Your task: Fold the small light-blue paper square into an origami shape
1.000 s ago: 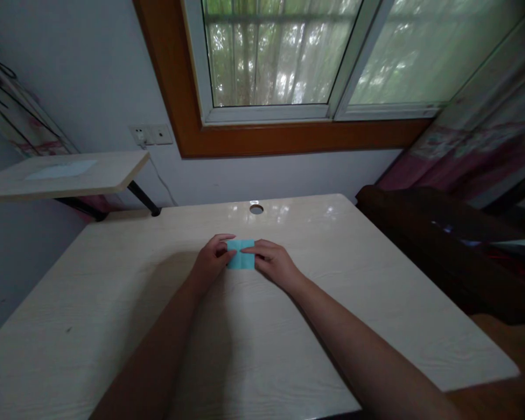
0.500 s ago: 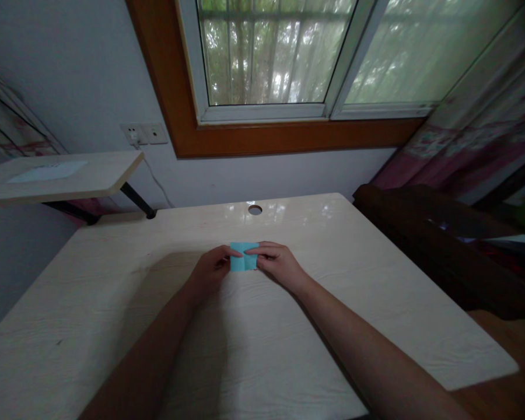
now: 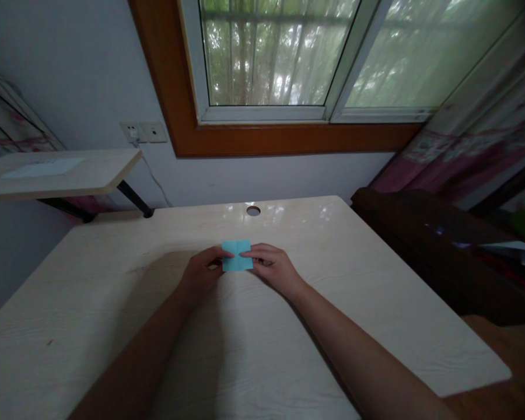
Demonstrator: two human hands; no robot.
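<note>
Between my two hands is a small light-blue square of paper (image 3: 237, 263), with a faint crease down its middle. My left hand (image 3: 203, 265) grips its left edge, the index finger lying across the front face. From the other side, my right hand (image 3: 275, 265) pinches the right edge, its index finger reaching toward the centre. The two fingertips point at each other with a small gap between them. The thumbs are mostly hidden. Whether the paper touches the desk below I cannot tell.
The pale wood-grain desk (image 3: 262, 350) has a round cable hole (image 3: 253, 210) near its back edge. A raised shelf (image 3: 91, 175) on black legs stands at the left, a sheet of paper (image 3: 44, 168) on it. A dark wooden piece of furniture (image 3: 429, 251) adjoins the right side.
The paper now faces me flatter and looks slightly wider. Both hands and the paper sit a little further left in view, and the camera has shifted slightly.
</note>
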